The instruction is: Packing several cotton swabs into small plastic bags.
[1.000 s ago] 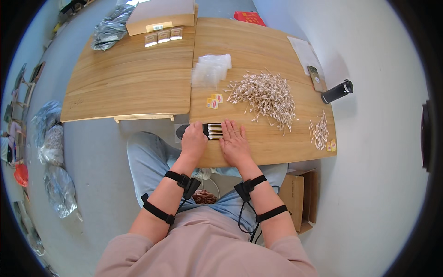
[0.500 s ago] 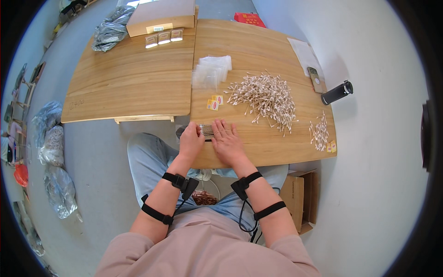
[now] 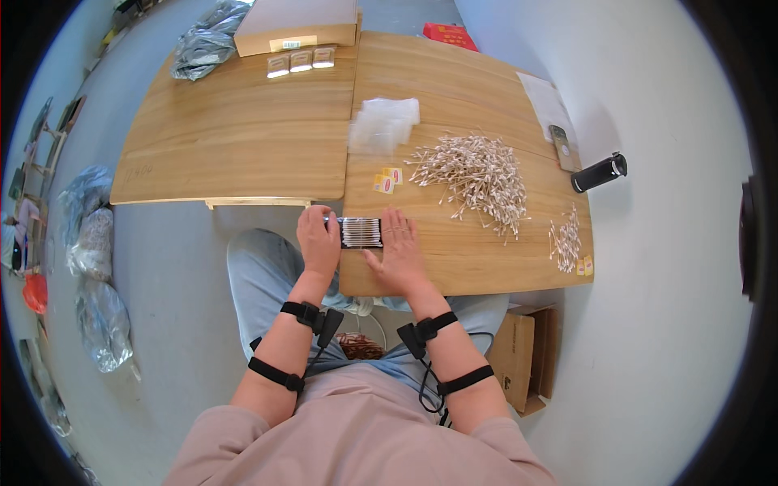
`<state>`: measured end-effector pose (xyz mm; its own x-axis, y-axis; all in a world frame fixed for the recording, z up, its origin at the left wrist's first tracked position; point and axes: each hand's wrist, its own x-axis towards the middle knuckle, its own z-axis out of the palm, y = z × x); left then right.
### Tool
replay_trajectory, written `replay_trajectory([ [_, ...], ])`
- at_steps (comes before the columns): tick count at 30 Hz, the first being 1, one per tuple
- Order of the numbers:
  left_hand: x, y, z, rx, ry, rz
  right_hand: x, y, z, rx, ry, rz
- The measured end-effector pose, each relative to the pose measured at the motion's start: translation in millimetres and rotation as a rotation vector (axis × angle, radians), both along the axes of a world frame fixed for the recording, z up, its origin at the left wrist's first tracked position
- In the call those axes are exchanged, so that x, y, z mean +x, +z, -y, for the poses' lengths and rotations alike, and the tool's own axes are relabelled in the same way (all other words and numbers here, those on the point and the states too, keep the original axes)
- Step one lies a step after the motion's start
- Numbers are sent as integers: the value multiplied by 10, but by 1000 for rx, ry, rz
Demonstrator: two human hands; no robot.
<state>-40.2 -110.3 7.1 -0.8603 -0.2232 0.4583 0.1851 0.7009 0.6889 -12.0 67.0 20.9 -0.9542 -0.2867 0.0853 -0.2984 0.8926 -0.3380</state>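
A row of cotton swabs (image 3: 361,232) lies side by side in a dark flat holder (image 3: 346,245) at the table's near edge. My left hand (image 3: 318,241) is closed at the holder's left end, fingers bent round it. Against its right end, my right hand (image 3: 399,251) rests on the wood with fingers stretched out. Two small yellow-and-white cards (image 3: 384,183) lie beyond the holder. Farther right spreads a big heap of loose cotton swabs (image 3: 478,178).
Clear plastic bags (image 3: 385,121) lie behind the cards. A smaller swab pile (image 3: 566,240), a black bottle (image 3: 599,172) and a phone (image 3: 560,147) line the right side. Three small packs (image 3: 301,60) sit before a cardboard box (image 3: 296,24). An open carton (image 3: 519,356) stands below the table.
My left hand has shifted left and my right hand slightly right, so more of the swab row shows between them. The view has moved a little.
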Motion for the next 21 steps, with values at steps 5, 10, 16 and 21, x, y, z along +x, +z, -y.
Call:
replay_trajectory([
  [5, -27, -386, 104, 186, 86, 163, -10, 67, -41, 143, 32, 41],
  [10, -31, -339, -11, 279, 104, 300, 4, -17, 97, 219, 40, 14],
  [16, -28, -297, -14, 336, 78, 302, 27, 4, 197, 198, 14, -9],
  [21, -26, -250, -50, 309, 73, 277, 9, 27, 204, 228, 10, 45],
])
